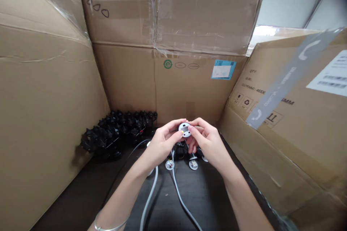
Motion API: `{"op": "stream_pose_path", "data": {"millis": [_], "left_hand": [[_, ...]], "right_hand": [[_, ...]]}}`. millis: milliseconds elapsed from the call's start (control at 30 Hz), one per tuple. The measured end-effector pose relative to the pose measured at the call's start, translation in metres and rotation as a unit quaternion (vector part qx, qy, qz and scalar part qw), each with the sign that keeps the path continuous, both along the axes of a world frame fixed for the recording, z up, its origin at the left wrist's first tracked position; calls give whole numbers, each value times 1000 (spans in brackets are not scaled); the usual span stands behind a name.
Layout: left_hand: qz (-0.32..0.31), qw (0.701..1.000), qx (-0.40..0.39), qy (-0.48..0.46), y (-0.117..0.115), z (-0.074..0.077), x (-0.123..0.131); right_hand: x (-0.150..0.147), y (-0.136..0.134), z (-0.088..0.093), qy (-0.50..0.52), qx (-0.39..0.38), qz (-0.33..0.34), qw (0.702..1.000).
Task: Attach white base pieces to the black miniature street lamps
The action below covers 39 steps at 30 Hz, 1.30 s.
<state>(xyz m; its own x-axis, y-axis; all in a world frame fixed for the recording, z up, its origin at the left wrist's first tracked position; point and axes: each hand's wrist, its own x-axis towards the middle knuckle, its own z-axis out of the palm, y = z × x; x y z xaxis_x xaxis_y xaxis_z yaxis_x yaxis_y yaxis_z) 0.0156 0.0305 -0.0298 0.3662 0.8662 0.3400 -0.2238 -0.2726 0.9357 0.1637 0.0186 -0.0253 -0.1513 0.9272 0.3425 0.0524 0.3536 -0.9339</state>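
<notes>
Between my hands sits a small round white plastic fitting (184,129) with a grey rectangular recess and a yellow spot on its face. My left hand (162,142) grips its left side. My right hand (207,144) pinches its right side with thumb and fingers. White cables (150,202) run over the dark table below my wrists, and one seems to lead up to the fitting, though my hands hide its end. Just beneath my hands lie several similar white round fittings (193,165) and a black part (180,150).
A heap of black plastic parts (116,133) stands at the left on the dark tabletop (206,195). Large cardboard boxes (173,79) wall in the work area at the back, left and right, with clear plastic film on some flaps.
</notes>
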Motion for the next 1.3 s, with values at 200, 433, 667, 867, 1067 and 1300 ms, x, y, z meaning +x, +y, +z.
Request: {"op": "stream_pose_path", "data": {"millis": [200,433,667,867,1067,1300], "left_hand": [[47,999,22,12,1,-1,-1],[104,987,83,87,0,-1,-4],[99,982,115,114,-2,2,-6],[102,984,100,109,-3,2,-8],[84,991,28,96,7,-6,-4],[49,995,-20,80,9,-7,-2]], "right_hand": [[-2,-3,1,-17,16,-10,1000],[-2,-2,0,-35,25,10,999],[-2,1,1,7,13,27,1000],[-11,-1,-3,-27,93,-63,993],[-19,6,-17,-72,85,-124,986],[-8,10,-14,-73,-4,-49,996]]}}
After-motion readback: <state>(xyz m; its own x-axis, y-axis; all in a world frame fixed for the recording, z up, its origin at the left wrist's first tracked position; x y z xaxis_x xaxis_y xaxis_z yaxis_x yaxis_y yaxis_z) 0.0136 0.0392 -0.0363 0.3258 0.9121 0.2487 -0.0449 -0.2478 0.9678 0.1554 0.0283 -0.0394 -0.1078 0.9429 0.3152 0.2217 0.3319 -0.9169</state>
